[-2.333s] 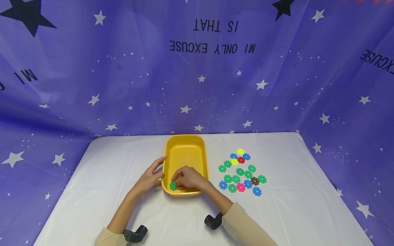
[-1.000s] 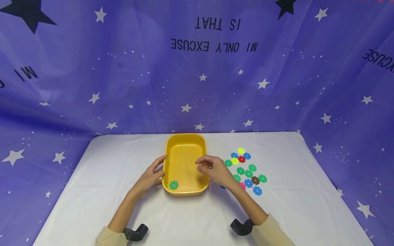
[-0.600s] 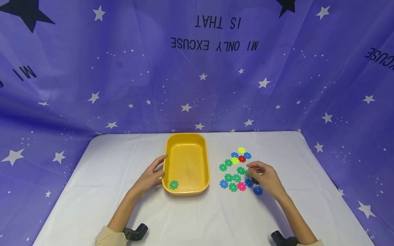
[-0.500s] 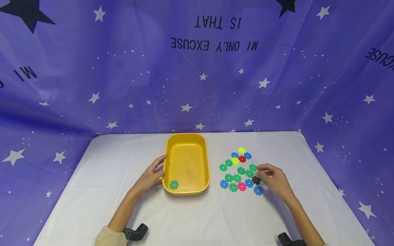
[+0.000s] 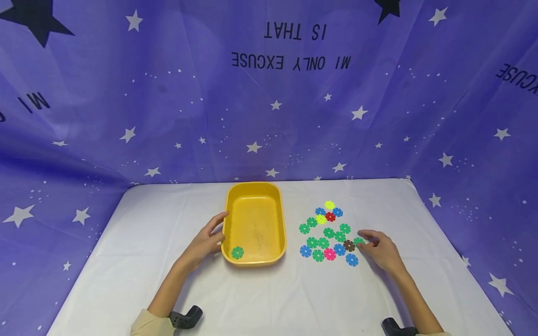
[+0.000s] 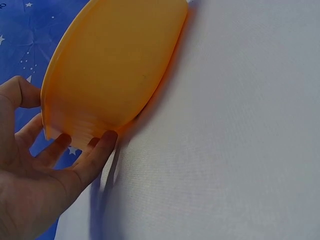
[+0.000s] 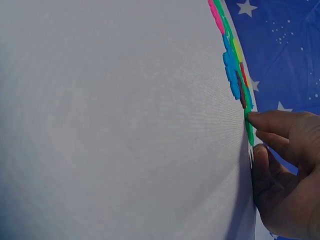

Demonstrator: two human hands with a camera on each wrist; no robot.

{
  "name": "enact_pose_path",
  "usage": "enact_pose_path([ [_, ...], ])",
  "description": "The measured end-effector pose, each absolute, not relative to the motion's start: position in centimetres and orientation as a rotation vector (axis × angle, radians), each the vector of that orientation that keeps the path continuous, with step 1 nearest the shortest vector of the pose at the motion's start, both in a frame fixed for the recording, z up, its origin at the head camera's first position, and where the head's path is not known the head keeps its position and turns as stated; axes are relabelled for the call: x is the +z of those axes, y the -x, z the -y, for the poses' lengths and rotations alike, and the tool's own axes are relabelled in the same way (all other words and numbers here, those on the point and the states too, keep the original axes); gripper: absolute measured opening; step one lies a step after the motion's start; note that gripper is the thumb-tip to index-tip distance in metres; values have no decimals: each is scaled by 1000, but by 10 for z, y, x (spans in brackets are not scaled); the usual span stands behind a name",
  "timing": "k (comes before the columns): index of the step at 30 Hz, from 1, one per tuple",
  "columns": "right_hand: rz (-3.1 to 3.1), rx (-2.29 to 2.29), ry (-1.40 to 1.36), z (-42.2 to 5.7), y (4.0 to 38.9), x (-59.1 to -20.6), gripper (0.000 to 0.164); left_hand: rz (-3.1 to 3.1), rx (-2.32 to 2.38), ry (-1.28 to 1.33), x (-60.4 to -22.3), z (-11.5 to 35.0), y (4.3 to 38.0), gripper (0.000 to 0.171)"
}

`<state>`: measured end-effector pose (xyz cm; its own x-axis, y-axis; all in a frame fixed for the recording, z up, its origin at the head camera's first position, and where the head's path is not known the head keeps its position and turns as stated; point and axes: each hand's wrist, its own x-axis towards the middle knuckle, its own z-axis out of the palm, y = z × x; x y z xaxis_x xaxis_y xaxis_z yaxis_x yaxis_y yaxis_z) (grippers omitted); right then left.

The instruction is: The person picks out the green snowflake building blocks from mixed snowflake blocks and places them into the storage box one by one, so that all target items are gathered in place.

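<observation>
My left hand (image 5: pixel 206 243) rests its fingers against the outer left wall of a yellow plastic tray (image 5: pixel 224 224). In the left wrist view the fingertips (image 6: pixel 109 138) touch the wall from outside. One green snowflake building disc (image 5: pixel 237 253) lies in the tray's near left corner. On the right, my right hand (image 5: pixel 381 251) reaches to a green snowflake disc (image 5: pixel 358 241) at the right end of the spread pieces. The right wrist view shows a fingertip (image 7: pixel 254 118) right at that disc (image 7: pixel 249 131), the other fingers spread around it, not curled.
Several flat snowflake discs lie right of the tray, among them a brown disc (image 5: pixel 349 246), a pink disc (image 5: pixel 329 254), a red disc (image 5: pixel 330 216) and a yellow disc (image 5: pixel 329 205). A white cloth (image 5: pixel 252 298) covers the table. A purple starry curtain (image 5: pixel 252 116) hangs behind.
The right hand has let go of the green disc in the tray, come out, and moved right across the loose pieces to the rightmost green disc. The left hand has stayed at the tray.
</observation>
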<state>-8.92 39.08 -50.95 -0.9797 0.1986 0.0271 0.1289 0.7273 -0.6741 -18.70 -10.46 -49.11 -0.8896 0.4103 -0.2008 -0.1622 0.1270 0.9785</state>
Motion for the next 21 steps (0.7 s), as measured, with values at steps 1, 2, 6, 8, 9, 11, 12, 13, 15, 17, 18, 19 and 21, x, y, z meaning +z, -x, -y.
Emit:
enact_pose_path([
  [1,2830,1091,272,-391,90,-510,40,-1988,1814,-241,-491,105,187,70],
  [2,2831,1084,277,-391,90,-510,39,-1989,1815,-242,-491,105,187,70],
  [6,2835,1073,292,-392,88,-511,35,-1996,1816,-242,-492,104,186,70],
  [8,2842,1068,293,-392,87,-511,36,-2003,1810,-243,-492,104,186,69],
  [9,2846,1069,294,-393,86,-510,36,-2006,1808,-244,-491,104,186,68],
  [11,2852,1070,284,-393,85,-509,37,-2008,1806,-246,-491,104,185,68],
  [12,2856,1069,277,-394,85,-509,37,-2009,1806,-248,-491,104,185,68],
  [13,2857,1074,266,-395,85,-509,37,-2009,1808,-246,-491,104,185,68],
  [15,2864,1080,261,-394,86,-508,36,-2007,1814,-243,-491,104,185,68],
  [17,2875,1092,261,-394,88,-506,35,-2006,1817,-242,-491,104,185,68],
  [18,2883,1097,266,-394,89,-506,34,-2006,1818,-242,-491,104,186,68],
  [19,2889,1105,275,-393,89,-505,34,-2006,1818,-242,-491,104,186,68],
  [21,2901,1125,298,-392,90,-503,33,-2004,1818,-242,-491,104,186,68],
])
